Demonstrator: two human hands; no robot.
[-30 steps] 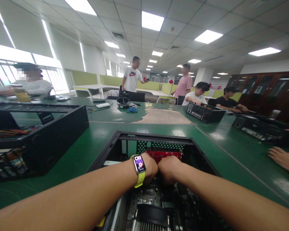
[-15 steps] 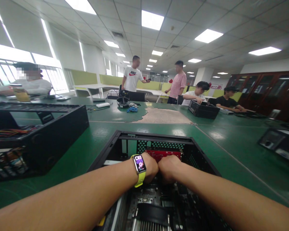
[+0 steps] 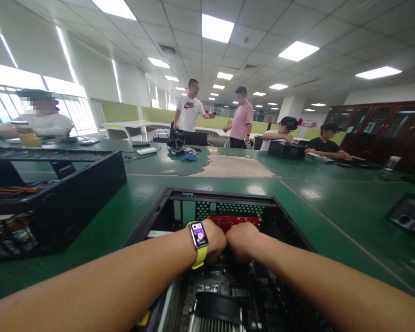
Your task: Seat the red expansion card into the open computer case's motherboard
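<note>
An open black computer case (image 3: 224, 193) lies in front of me on the green table. Both my hands reach down inside it and meet near its middle. My left hand (image 3: 215, 239), with a watch on a yellow-green strap at the wrist, is closed, its fingertips hidden. Against it is my right hand (image 3: 242, 240), also closed with the fingers curled down out of sight. Just behind the knuckles stands a red circuit card (image 3: 240, 222), partly covered by the hands. Below them the motherboard (image 3: 210, 276) shows, with a finned cooler (image 3: 217, 306) nearest me.
Another open black case (image 3: 86, 198) sits at my left. Across the table lie a headset-like black device (image 3: 175, 145), a blue cloth (image 3: 189, 157) and a white object (image 3: 147, 151). Other people sit or stand around; one leans over a black case (image 3: 286, 150). A dark box (image 3: 408, 212) stands far right.
My hands hold nearly the same place in the case. The standing person in pink has shifted left. The black case at back right and the dark box at far right have moved.
</note>
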